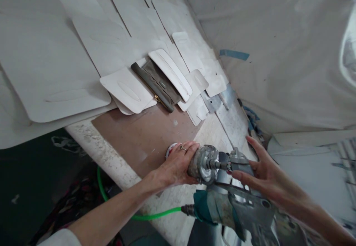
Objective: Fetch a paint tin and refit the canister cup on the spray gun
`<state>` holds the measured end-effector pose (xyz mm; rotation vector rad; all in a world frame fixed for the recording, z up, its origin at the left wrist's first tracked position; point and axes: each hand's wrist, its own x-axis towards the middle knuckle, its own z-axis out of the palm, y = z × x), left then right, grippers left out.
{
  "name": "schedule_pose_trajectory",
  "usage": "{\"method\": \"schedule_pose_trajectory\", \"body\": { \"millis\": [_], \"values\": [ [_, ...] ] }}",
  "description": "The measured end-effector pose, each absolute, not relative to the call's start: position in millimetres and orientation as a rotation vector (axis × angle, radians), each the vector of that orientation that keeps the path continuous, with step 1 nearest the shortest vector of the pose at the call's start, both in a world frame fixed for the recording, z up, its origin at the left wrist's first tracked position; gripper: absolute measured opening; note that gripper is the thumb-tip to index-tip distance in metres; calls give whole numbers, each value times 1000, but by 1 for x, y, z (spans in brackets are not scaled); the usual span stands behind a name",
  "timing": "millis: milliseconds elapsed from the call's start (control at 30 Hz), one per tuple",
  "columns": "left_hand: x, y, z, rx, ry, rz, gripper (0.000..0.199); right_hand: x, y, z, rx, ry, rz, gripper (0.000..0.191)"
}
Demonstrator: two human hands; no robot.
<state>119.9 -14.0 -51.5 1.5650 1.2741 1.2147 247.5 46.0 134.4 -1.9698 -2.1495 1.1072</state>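
A worn metal tool [222, 198], looking like a spray gun, has a taped teal handle with a green hose [158, 215] joined to its end. My left hand [180, 162], a ring on one finger, is wrapped round the dull metal cup [208, 162] at its side. Partly hidden beyond those fingers is a small red-and-white item [170, 149]. Around a grey metal part [240, 160] of the tool, my right hand [263, 168] has its thumb and fingers spread; whether it touches that part I cannot tell. Just past my hands lies a brown sheet [139, 138].
Beyond the brown sheet lie a dark zipped pouch [157, 85] and several white rounded-corner pieces [128, 90]. Larger white sheets [50, 53] overlap on the left. Plastic sheeting [278, 72] with a blue tape strip [234, 55] hangs at right. The worktop edge [105, 153] runs below.
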Motion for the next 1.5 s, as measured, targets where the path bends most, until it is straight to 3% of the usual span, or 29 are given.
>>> {"method": "schedule_pose_trajectory", "body": {
  "millis": [200,733,1133,1267,1400,1500],
  "values": [
    [120,-15,-56,1563,1282,1228,102,235,48,142,-2162,-1905,1355,121],
    [125,-13,-57,1527,1268,1276,97,248,59,143,-2160,-1735,1652,111],
    [124,-16,-54,1485,1276,1254,99,242,41,135,-2088,-1662,1534,109],
    [120,-19,-51,1497,1281,1233,103,247,51,146,-2045,-1947,1341,105],
    [114,-21,-46,1512,1283,1218,108,275,45,168,-1768,-1945,1278,106],
    [113,-22,-41,1509,1289,1218,106,310,18,151,-1518,-1691,1383,93]
  ]
}}
